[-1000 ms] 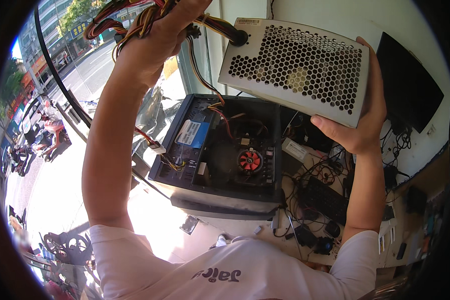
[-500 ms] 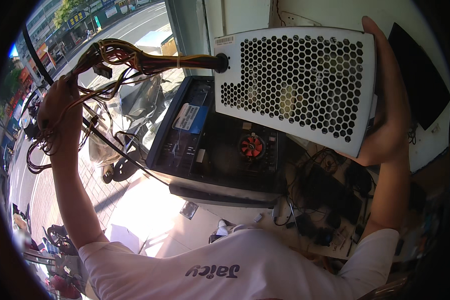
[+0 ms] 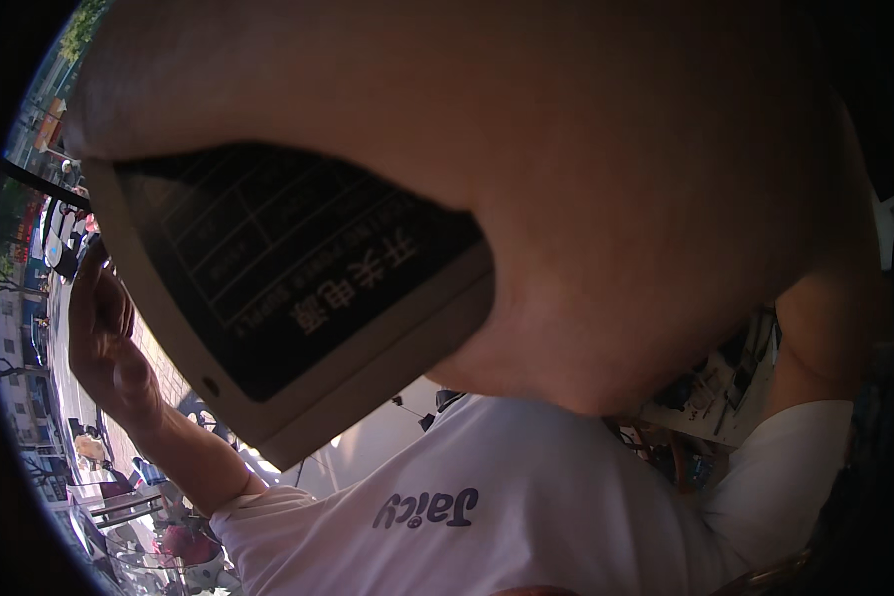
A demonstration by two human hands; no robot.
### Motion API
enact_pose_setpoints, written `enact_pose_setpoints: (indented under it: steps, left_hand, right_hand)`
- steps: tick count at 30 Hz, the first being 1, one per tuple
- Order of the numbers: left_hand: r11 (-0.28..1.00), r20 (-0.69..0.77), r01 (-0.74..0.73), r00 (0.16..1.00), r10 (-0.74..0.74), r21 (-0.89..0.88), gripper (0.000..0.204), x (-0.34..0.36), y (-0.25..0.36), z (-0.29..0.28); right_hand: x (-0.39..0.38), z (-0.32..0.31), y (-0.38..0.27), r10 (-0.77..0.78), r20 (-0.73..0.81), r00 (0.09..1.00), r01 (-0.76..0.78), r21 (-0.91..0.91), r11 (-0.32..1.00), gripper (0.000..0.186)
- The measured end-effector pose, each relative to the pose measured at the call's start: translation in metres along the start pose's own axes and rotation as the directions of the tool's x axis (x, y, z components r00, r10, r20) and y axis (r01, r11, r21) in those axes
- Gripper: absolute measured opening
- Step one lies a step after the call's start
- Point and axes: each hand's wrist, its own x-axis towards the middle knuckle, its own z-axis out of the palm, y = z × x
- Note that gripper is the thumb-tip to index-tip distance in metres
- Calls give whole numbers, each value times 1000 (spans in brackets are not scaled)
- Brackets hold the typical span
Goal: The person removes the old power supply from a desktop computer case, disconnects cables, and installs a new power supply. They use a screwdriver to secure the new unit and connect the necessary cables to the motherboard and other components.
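A computer power supply (image 3: 278,288) fills the left middle of the head view, tilted and very close. Its pale metal case carries a black printed label. My right hand (image 3: 616,209), huge and near the camera, is closed round the case and covers much of the scene. At the far left, beside the case's edge, my left hand (image 3: 114,343) has its fingers curled. The case partly hides those fingers, and what they hold does not show. The cable bundle and the perforated face are out of sight.
Below my right arm, assorted small parts and cables (image 3: 715,387) lie on a light surface. A sunlit street with parked vehicles (image 3: 129,507) shows along the left rim. The computer tower is hidden behind my hand and the power supply.
The power supply has come much closer to the camera and turned, showing its label instead of its perforated face. My right hand now blocks most of the view; my left hand is lower.
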Motion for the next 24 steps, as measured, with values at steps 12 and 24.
enact_pose_setpoints:
  steps: [12,24]
  left_hand:
    - [560,914,803,360,-187,-202,19,18,-61,66]
    - [776,811,-286,371,-452,563,35,124,11,162]
  right_hand:
    - [30,1,43,75,160,984,-114,252,961,103]
    - [42,133,35,409,239,881,-461,236,856,94]
